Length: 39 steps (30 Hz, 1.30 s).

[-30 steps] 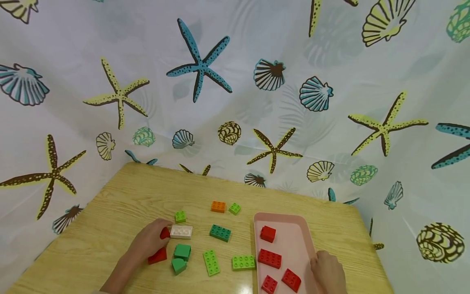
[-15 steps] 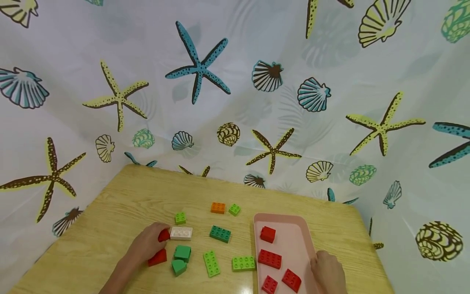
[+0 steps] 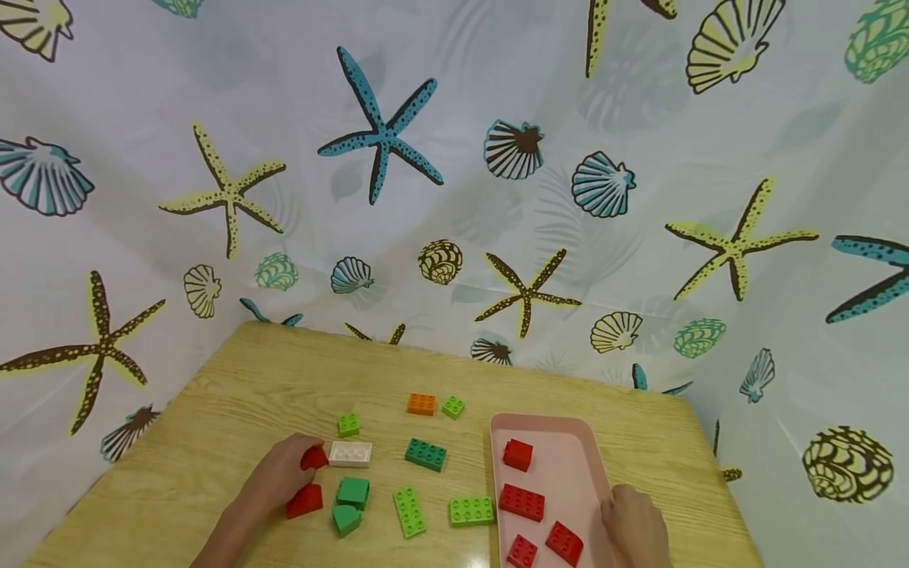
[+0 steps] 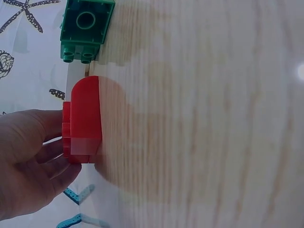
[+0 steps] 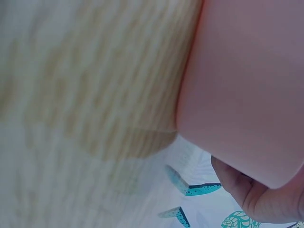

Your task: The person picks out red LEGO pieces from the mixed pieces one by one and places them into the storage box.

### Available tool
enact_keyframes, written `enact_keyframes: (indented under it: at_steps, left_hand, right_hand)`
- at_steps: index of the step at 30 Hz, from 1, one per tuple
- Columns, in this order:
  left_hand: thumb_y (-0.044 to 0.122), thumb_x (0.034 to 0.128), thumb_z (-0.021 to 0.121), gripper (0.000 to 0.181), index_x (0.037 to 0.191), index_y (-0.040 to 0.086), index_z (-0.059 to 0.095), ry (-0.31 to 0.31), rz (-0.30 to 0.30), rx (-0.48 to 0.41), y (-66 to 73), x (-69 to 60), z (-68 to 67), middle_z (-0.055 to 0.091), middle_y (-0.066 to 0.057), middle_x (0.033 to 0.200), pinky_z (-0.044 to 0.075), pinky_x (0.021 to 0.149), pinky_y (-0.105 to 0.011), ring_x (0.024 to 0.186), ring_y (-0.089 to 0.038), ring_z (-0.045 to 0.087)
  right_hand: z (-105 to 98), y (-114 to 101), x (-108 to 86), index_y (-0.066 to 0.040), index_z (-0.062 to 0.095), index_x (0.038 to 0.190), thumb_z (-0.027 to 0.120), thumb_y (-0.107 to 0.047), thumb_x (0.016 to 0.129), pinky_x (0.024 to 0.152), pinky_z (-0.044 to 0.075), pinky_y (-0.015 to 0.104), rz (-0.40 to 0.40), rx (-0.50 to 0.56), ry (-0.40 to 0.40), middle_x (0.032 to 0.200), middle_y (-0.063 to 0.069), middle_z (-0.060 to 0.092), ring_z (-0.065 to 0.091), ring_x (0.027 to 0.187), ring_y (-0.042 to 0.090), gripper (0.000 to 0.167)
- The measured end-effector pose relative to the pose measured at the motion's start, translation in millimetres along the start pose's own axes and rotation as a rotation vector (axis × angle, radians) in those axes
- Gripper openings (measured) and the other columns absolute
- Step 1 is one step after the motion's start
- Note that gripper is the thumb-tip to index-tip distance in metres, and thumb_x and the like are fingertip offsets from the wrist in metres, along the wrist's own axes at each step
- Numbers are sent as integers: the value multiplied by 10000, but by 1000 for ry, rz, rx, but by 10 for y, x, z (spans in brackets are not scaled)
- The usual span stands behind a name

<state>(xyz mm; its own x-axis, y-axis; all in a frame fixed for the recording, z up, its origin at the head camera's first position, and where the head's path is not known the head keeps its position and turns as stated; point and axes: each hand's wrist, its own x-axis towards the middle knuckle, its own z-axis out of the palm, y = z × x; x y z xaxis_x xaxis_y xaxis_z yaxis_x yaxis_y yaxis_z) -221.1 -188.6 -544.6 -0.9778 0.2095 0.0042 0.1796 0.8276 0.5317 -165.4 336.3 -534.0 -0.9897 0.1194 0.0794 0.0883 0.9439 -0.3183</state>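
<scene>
In the head view my left hand pinches a rounded red brick at the left, beside an upside-down-looking white brick. A second red brick lies just below the fingers on the table. The left wrist view shows thumb and fingers of my left hand at the studded side of a curved red brick. At the right, my right hand grips the right rim of a pink tray; in the right wrist view my right hand curls round the tray's wall.
Several red bricks, one of them long, lie in the tray. Between the tray and my left hand are green blocks, a dark green brick and light green bricks. Farther back lies an orange brick. A patterned curtain surrounds the table.
My left hand and the rounded red brick have shifted slightly left and nearer, away from the white brick. My right hand stays on the tray's rim. The head view has tilted up a little.
</scene>
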Motion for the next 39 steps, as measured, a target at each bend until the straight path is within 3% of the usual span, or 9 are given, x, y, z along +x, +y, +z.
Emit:
enact_keyframes:
  at_steps: [14, 29, 39]
  left_hand:
    - [-34, 824, 722, 364, 1180, -77, 658, 43, 27, -35, 37, 36, -48, 642, -191, 1143, 519, 786, -450, 977, -291, 614]
    - [-17, 845, 733, 368, 1202, -71, 659, 51, 47, 2, 136, 55, -87, 636, -207, 1198, 494, 905, -522, 1107, -368, 601]
    - [-31, 850, 733, 419, 1256, -65, 636, 59, 47, -36, 222, 81, -105, 622, -198, 1229, 532, 839, -445, 1041, -289, 613]
  right_hand:
    - [3, 5, -5, -76, 484, 618, 626, -41, 846, 481, 405, 456, -3, -6, 7, 556, 64, 494, 502, 507, 262, 271]
    - [0, -17, -21, -73, 494, 619, 618, -42, 849, 496, 408, 467, 23, 4, -11, 569, 77, 510, 498, 515, 262, 263]
    - [3, -6, -24, -80, 483, 611, 618, -42, 844, 488, 414, 480, 0, 8, 14, 567, 84, 515, 523, 514, 283, 272]
